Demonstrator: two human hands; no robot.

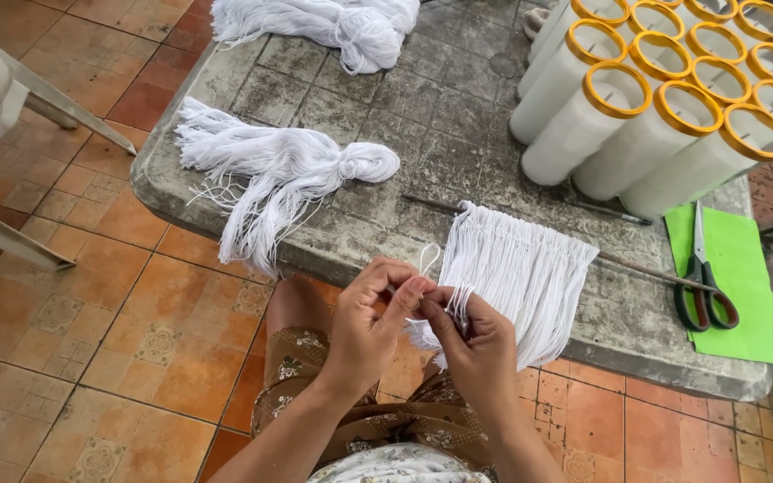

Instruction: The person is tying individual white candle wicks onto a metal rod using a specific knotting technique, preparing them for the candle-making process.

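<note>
No packages, labels, signs, screens.

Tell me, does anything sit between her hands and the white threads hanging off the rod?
Nothing visible does. The left hand and right hand already pinch strands at the near edge of the white fringe, off the table's rim. The scissors lie apart to the right.

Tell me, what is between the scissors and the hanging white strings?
In the head view, a thin rod runs across the grey table from the white strings toward the scissors; otherwise that stretch is bare table top.
</note>
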